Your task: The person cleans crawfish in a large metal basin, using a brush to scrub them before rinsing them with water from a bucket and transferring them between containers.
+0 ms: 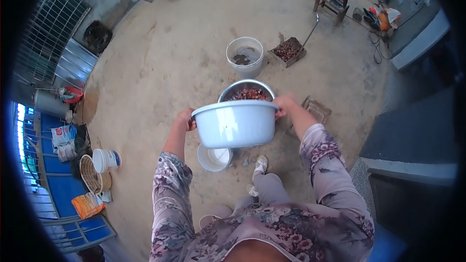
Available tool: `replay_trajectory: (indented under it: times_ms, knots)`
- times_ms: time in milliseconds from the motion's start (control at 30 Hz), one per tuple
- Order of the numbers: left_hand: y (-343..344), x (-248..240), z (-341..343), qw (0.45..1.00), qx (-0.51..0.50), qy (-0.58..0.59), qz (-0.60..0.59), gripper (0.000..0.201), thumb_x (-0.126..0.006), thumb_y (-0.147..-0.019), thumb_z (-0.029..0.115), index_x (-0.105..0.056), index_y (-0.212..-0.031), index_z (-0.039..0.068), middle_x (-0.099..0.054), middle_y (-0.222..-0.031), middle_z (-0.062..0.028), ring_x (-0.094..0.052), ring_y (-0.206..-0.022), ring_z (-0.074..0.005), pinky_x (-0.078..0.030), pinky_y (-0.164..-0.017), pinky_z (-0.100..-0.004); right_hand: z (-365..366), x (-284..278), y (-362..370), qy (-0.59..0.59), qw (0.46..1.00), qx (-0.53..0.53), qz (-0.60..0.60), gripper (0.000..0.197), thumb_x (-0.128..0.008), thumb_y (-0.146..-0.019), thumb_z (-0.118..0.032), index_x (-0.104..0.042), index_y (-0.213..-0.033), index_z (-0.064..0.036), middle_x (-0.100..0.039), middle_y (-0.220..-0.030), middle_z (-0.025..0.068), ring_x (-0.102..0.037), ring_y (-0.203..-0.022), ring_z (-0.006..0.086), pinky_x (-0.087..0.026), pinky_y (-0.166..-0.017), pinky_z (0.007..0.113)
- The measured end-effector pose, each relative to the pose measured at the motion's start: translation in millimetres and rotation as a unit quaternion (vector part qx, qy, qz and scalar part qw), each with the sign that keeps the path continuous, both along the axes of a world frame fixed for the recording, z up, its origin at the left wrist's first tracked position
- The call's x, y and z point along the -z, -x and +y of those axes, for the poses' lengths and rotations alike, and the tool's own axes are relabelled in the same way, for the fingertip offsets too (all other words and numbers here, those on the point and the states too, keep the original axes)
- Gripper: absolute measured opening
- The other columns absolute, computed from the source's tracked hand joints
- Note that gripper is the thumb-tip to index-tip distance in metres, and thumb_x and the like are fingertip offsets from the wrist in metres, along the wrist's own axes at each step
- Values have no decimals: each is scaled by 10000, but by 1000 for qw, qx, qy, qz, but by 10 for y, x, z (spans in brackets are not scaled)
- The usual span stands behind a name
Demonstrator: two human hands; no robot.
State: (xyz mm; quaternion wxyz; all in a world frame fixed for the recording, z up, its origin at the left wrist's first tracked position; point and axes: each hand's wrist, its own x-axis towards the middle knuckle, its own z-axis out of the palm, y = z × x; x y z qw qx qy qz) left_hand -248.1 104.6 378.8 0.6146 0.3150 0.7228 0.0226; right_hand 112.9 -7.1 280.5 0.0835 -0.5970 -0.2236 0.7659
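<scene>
A large pale-blue plastic basin is held up in front of me, tipped so its outer side faces me and its inside is hidden. My left hand is closed on the left end of its rim. At the right end, my right hand grips the rim too. Just beyond the basin is a shiny metal bowl, partly covered by it, with reddish-brown pieces inside. Whether anything is pouring from the basin is hidden from view.
Beyond the bowl stands a white bucket of murky liquid, beside a long-handled dustpan of brown pieces. Near my feet sits another white bucket. A low wooden stool is at right; a wicker basket lies left.
</scene>
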Motion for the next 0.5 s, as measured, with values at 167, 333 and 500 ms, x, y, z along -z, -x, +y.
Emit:
replay_trajectory:
  times_ms: [167,333,500]
  knots:
    - [488,23,-486,995,-40,-92,-22,28,-492,-651,38,-495,-660,12,-457,-539,-65,-451,-391,-182,-429,-351,-300,-731,300,626,-147,978,132,-73,101,-589,-657,-117,-536,-594,-59,-498,-557,31,-464,-457,128,-356,-370,276]
    - [1219,237,-1277,967,-122,-116,-193,163,-480,-577,-5,-500,-739,3,-510,-670,-103,-531,-597,-268,-493,-508,-404,-1211,542,1245,-373,886,164,-222,170,-516,-716,-73,-573,-861,-5,-576,-758,85,-552,-692,173,-439,-616,286]
    - [1570,379,-2125,960,-232,-52,-151,264,-506,-627,-22,-507,-890,-44,-556,-808,-148,-562,-722,-308,-498,-617,-441,-1292,293,1363,-442,867,99,-209,472,-518,-744,-95,-409,-1194,-6,-567,-998,116,-547,-877,184,-431,-743,268]
